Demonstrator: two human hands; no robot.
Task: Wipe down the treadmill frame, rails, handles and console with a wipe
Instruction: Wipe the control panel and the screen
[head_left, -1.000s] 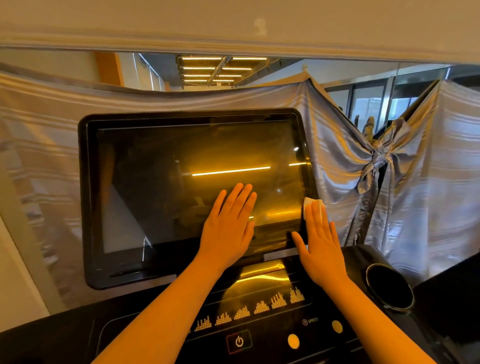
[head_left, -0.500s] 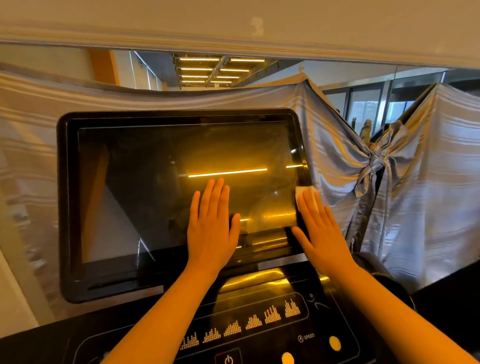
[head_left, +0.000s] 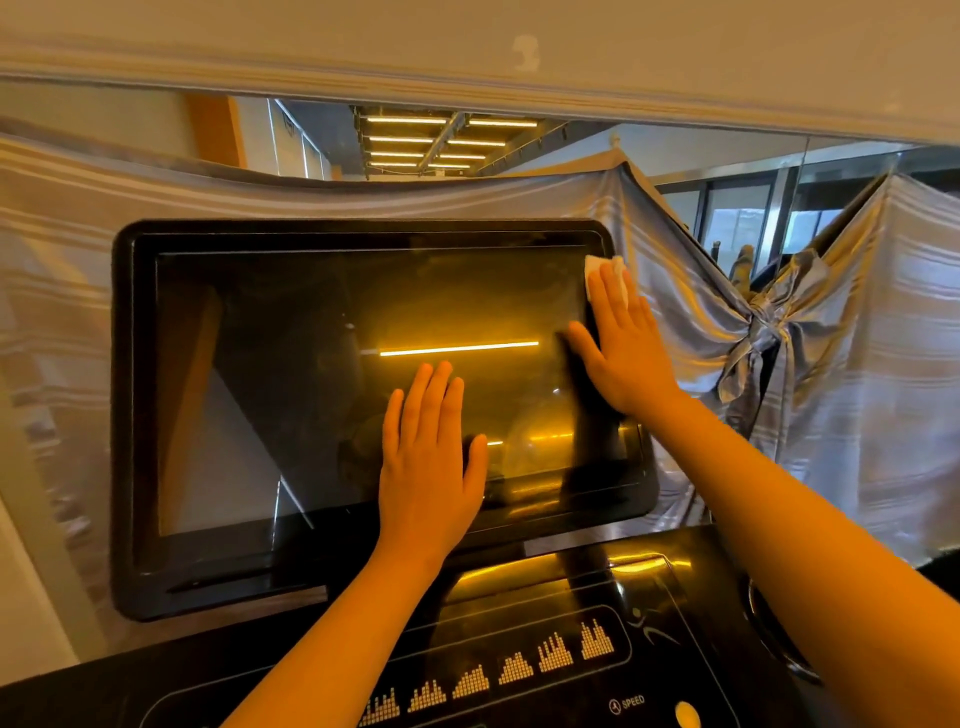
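The screen (head_left: 311, 389) is dark and glossy. It shows only reflections: a bright strip of light across its middle and dim shapes that cannot be made out.

The left hand (head_left: 426, 467) lies flat on the lower middle of the screen. Its fingers are straight and close together, the thumb is spread to the side, and it holds nothing. Its palm covers part of the screen's bottom edge.

The right hand (head_left: 623, 353) lies flat against the screen's right edge, just below the upper right corner. Its fingers are straight and press the wipe (head_left: 605, 267) onto the black bezel. Only a white, crumpled rim of the wipe shows above and beside the fingertips; the rest is hidden under the fingers, so its full shape cannot be told. The thumb reaches left onto the glass.

Below the screen is the console (head_left: 519, 582), partly covered by both forearms and cut off by the bottom edge of the view. A row of yellow bar markings, a "SPEED" label (head_left: 631, 702) and part of a yellow button (head_left: 685, 714) show on it. To the lower right of the screen, a round rim (head_left: 769, 639) sits mostly behind the right forearm.

Behind and on both sides of the screen hangs a striped grey cloth (head_left: 857, 415), knotted to the right of the screen. The treadmill's frame, rails and handles are out of view.
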